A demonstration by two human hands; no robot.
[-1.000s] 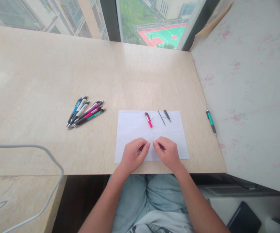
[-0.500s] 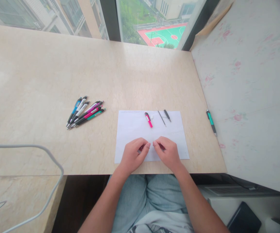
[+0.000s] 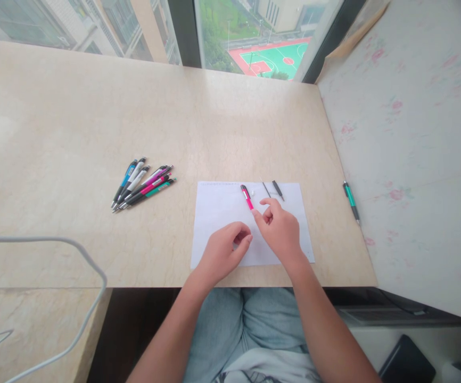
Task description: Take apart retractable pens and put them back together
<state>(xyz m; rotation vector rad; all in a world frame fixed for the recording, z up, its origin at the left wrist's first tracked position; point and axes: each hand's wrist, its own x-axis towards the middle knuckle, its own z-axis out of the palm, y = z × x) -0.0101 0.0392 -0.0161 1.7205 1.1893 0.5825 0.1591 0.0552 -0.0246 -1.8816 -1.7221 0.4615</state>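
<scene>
My left hand (image 3: 225, 249) rests over the lower middle of the white paper sheet (image 3: 210, 213), fingers curled toward the thumb; anything inside them is hidden or too small to name. Farther up the sheet, my right hand (image 3: 280, 229) has its thumb and index finger apart. Its thumb tip is at the lower end of a pink pen barrel with a black clip (image 3: 247, 197); I cannot tell whether they touch. Just beyond the fingers lie a thin dark refill (image 3: 266, 188), partly covered by the hand, and a black pen grip section (image 3: 278, 190). A tiny pale piece (image 3: 253, 193) lies beside the barrel.
Several click pens (image 3: 142, 186) lie in a fanned pile to the left. A green pen (image 3: 351, 202) lies by the flowered wall panel (image 3: 398, 159) on the right. A grey cable (image 3: 90, 260) loops over the left front of the tabletop (image 3: 95, 117). Windows stand behind.
My right hand has moved up and away from my left, its fingers spreading near the pink barrel and refill. My left hand stays about where it was. The view has shifted slightly.
</scene>
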